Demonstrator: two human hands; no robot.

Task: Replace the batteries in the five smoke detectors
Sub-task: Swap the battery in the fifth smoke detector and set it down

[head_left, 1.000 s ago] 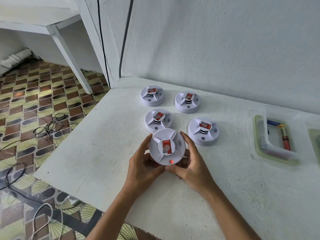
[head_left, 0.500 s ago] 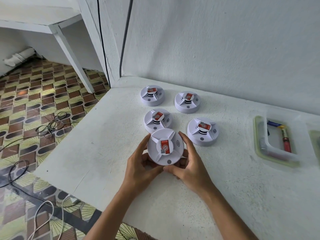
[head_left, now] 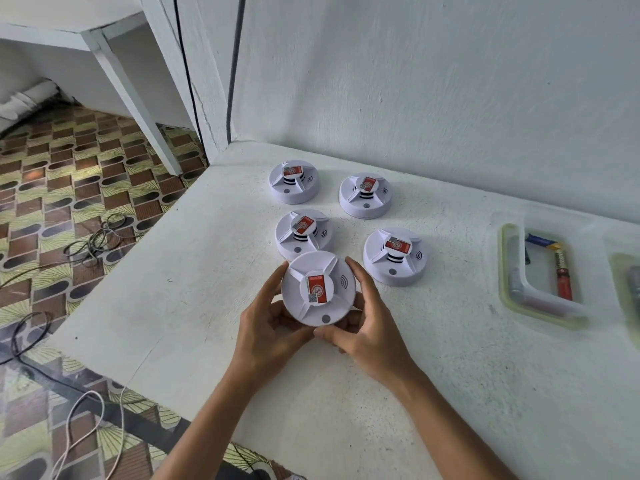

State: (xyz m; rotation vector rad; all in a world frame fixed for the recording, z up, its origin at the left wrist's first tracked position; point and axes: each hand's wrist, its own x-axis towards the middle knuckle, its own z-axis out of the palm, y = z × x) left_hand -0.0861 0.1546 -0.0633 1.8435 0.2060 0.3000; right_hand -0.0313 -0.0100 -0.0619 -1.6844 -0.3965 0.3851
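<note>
The left hand (head_left: 268,327) and the right hand (head_left: 367,327) both grip the nearest smoke detector (head_left: 318,288) just above the table (head_left: 207,306), so opening its case seems the step, probably needing a twist.

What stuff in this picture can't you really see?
Head view only:
- Underside of the held smoke detector: faces away, and the left hand and right hand cover its lower rim.
- Second container: cut off by the right edge, blurred.
- Sticker print: too small.
- Things in the clear tray: partly blurred behind its wall.
</note>
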